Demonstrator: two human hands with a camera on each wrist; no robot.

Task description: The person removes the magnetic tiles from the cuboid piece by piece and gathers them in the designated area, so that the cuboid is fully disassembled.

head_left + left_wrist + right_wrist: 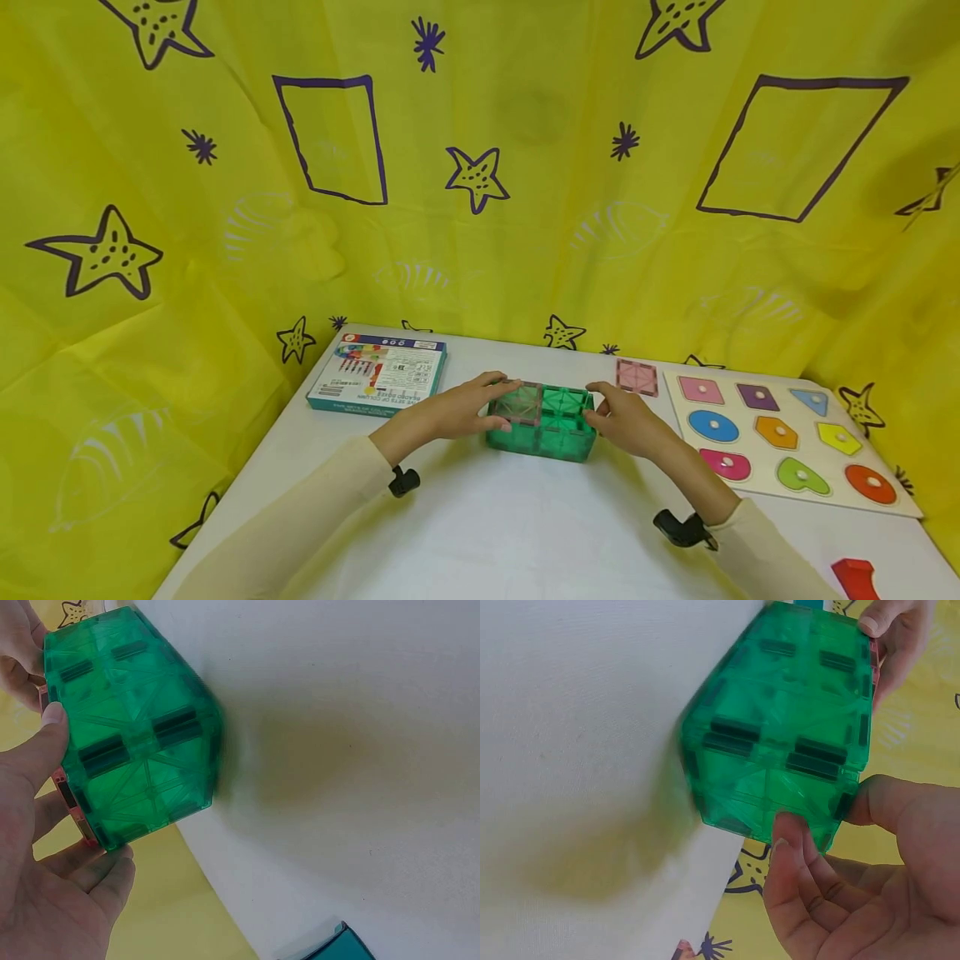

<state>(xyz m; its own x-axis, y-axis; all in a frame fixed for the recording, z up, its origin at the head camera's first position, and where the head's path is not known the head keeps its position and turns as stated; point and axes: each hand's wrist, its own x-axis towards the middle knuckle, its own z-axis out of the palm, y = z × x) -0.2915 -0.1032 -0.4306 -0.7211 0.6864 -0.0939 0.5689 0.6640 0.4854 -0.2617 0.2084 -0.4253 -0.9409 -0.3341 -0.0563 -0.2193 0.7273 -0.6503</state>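
Observation:
A see-through green box built of magnetic tiles (558,442) stands on the white table in the head view. A pink magnetic tile (517,402) covers the left half of its top; green tile shows at the right. My left hand (461,408) grips the left end, its thumb on the front top edge (52,724) and its fingers around the end and top. At the opposite end my right hand (628,421) holds the box, with thumb and fingers against the end wall in the right wrist view (870,877).
Another pink tile (637,377) lies behind my right hand. A shape puzzle board (757,429) with colourful knobbed pieces is at the right, and a flat boxed game (378,373) at the back left. A red block (855,577) sits near the front right. Yellow patterned cloth (480,267) hangs behind the table.

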